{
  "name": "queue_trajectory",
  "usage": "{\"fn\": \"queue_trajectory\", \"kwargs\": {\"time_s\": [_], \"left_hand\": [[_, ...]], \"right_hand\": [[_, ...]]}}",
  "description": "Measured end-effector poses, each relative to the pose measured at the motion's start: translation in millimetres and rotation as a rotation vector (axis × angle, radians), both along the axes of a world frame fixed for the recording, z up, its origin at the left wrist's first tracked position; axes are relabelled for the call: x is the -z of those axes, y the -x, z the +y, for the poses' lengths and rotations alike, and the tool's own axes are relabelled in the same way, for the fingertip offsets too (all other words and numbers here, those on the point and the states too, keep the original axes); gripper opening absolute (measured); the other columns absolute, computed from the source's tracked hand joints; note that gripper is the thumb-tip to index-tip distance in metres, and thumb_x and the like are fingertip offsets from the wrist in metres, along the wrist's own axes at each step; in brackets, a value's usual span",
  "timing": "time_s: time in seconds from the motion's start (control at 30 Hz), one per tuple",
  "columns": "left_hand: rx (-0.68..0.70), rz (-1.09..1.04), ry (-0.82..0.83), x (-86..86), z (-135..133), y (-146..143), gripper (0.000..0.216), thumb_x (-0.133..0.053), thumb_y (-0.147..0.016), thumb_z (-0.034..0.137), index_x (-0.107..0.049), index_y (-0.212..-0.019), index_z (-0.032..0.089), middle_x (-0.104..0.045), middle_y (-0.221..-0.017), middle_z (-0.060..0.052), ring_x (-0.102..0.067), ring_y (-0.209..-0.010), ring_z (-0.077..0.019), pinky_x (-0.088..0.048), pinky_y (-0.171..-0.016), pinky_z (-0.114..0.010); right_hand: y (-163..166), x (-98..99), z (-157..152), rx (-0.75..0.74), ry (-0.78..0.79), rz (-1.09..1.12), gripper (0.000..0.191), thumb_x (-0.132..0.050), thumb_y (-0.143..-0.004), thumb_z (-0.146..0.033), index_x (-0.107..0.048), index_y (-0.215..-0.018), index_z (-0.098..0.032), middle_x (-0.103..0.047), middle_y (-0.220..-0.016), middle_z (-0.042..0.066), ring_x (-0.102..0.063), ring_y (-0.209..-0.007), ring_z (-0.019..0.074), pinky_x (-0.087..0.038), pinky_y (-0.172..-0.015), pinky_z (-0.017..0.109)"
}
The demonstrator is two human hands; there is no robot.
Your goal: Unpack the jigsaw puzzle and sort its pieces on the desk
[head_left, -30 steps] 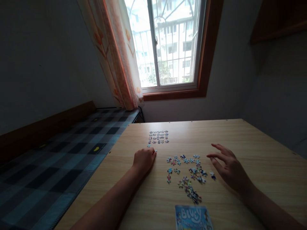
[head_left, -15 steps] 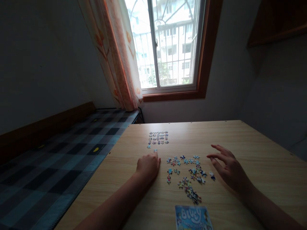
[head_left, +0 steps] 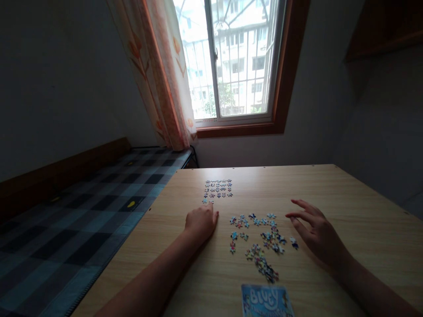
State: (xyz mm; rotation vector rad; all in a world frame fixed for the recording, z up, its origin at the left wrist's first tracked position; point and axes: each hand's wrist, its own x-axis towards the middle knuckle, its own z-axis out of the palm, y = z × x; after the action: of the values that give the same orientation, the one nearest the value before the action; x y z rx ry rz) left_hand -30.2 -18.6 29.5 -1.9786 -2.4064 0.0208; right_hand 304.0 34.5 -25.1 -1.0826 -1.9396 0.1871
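Observation:
My left hand (head_left: pixel 201 221) lies on the wooden table (head_left: pixel 346 198) with its fingers curled, fingertips at a small puzzle piece just below a grid of laid-out pieces (head_left: pixel 218 188). What the curled fingers hold, if anything, is hidden. My right hand (head_left: pixel 313 231) hovers with fingers spread, right of a scattered heap of loose puzzle pieces (head_left: pixel 261 240), holding nothing. A single piece (head_left: pixel 293 242) lies just under its fingertips. A blue puzzle box (head_left: pixel 267 300) sits at the near edge.
A checked mat or bed cover (head_left: pixel 76 224) runs along the left of the table. A window (head_left: pixel 234 61) with a patterned curtain (head_left: pixel 161 75) is straight ahead. Walls stand close on both sides.
My left hand drew back and right from the grid's lower edge, then moved forward again to the single piece there. My right hand has hardly moved.

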Motion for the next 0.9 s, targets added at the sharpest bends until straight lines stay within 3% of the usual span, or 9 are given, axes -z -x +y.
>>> {"fn": "queue_trajectory", "kwargs": {"time_s": [0.5, 0.6, 0.67, 0.73, 0.8, 0.87, 0.9], "left_hand": [[0.030, 0.002, -0.048, 6.3, 7.4, 7.1, 0.047, -0.038, -0.097, 0.044, -0.057, -0.131, 0.018, -0.071, -0.111, -0.016, -0.068, -0.094, -0.0307, -0.049, -0.074, -0.038], [0.048, -0.025, -0.113, 4.8, 5.6, 5.9, 0.046, -0.043, -0.095, 0.043, -0.056, -0.133, 0.019, -0.071, -0.112, -0.014, -0.068, -0.093, -0.0287, -0.049, -0.075, -0.036], [0.129, -0.090, -0.178, 4.5, 4.1, 3.9, 0.040, -0.044, -0.095, 0.041, -0.062, -0.123, 0.020, -0.071, -0.110, -0.012, -0.067, -0.092, -0.0255, -0.047, -0.076, -0.034], [0.250, -0.177, -0.202, 5.3, 3.1, 1.8, 0.033, -0.043, -0.096, 0.041, -0.069, -0.101, 0.019, -0.072, -0.096, -0.009, -0.064, -0.083, -0.0214, -0.045, -0.073, -0.031], [0.367, -0.246, -0.181, 7.1, 3.0, 0.8, 0.037, -0.044, -0.095, 0.043, -0.065, -0.076, 0.019, -0.067, -0.074, -0.006, -0.058, -0.068, -0.0171, -0.041, -0.066, -0.028], [0.460, -0.290, -0.170, 9.4, 3.6, 1.6, 0.043, -0.045, -0.095, 0.044, -0.054, -0.061, 0.019, -0.056, -0.058, -0.001, -0.048, -0.057, -0.0137, -0.035, -0.060, -0.026], [0.498, -0.311, -0.176, 10.5, 3.9, 2.5, 0.046, -0.046, -0.094, 0.045, -0.049, -0.056, 0.019, -0.050, -0.053, 0.000, -0.043, -0.054, -0.0125, -0.032, -0.057, -0.026]], "right_hand": [[-0.8, -3.5, -1.7, 0.012, -0.011, 0.018, 0.028, -0.052, -0.089, -0.038, -0.076, -0.085, -0.024, -0.065, -0.125, 0.011, -0.054, -0.123, 0.0311, -0.043, -0.105, 0.053], [1.6, -11.0, -6.8, 0.004, -0.003, 0.063, 0.027, -0.054, -0.089, -0.039, -0.075, -0.091, -0.023, -0.065, -0.125, 0.011, -0.055, -0.123, 0.0306, -0.042, -0.106, 0.052], [5.4, -23.7, -13.7, -0.019, 0.053, 0.137, 0.027, -0.056, -0.089, -0.042, -0.073, -0.097, -0.023, -0.067, -0.121, 0.011, -0.059, -0.116, 0.0295, -0.047, -0.100, 0.048], [9.4, -42.0, -24.4, -0.103, 0.199, 0.247, 0.028, -0.057, -0.090, -0.045, -0.071, -0.098, -0.023, -0.070, -0.107, 0.010, -0.064, -0.099, 0.0262, -0.053, -0.083, 0.039], [9.7, -57.6, -39.9, -0.280, 0.397, 0.330, 0.026, -0.058, -0.091, -0.047, -0.070, -0.091, -0.024, -0.070, -0.089, 0.007, -0.063, -0.083, 0.0224, -0.052, -0.070, 0.034], [1.1, -56.9, -62.1, -0.522, 0.500, 0.404, 0.029, -0.055, -0.093, -0.049, -0.068, -0.082, -0.025, -0.064, -0.079, 0.005, -0.059, -0.077, 0.0207, -0.050, -0.070, 0.034], [-7.7, -46.8, -76.3, -0.647, 0.528, 0.432, 0.032, -0.053, -0.094, -0.052, -0.068, -0.082, -0.027, -0.062, -0.076, 0.004, -0.057, -0.075, 0.0203, -0.049, -0.070, 0.034]]}}
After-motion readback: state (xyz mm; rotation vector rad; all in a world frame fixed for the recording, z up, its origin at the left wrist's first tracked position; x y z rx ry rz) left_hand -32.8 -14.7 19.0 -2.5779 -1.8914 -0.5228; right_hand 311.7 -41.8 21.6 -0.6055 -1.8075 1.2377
